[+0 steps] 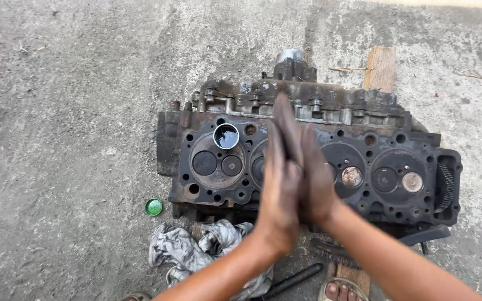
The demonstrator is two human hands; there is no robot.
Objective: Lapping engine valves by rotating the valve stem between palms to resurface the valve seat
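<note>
Black grime covers both hands, which are pressed flat together, palm against palm, over the middle of the engine head (313, 161). The left hand (280, 189) is in front and the right hand (314, 181) is behind it. The fingers (285, 120) are straight and shut tight side by side, pointing away, and they hold nothing.

Nearest of all, at the bottom edge of the picture, toes in a sandal (341, 290) rest on the floor (57, 167). Just beside them lies a dark bar (294, 278). A crumpled grey rag (196, 248) lies on the floor under the left arm, touching the near side of the engine head. A dark brush (333, 252) peeks out under the right arm. A small green cap (154, 207) sits on the floor near the head's left near corner.

The engine head is big, dark and dirty, and it lies flat on the grey concrete floor. Its top has round hollows with valves (217, 164) in them, and many small holes. A little metal cup (226, 136) stands on it near the far left.

A wood plank (380, 68) pokes out behind the head, at the far right.
</note>
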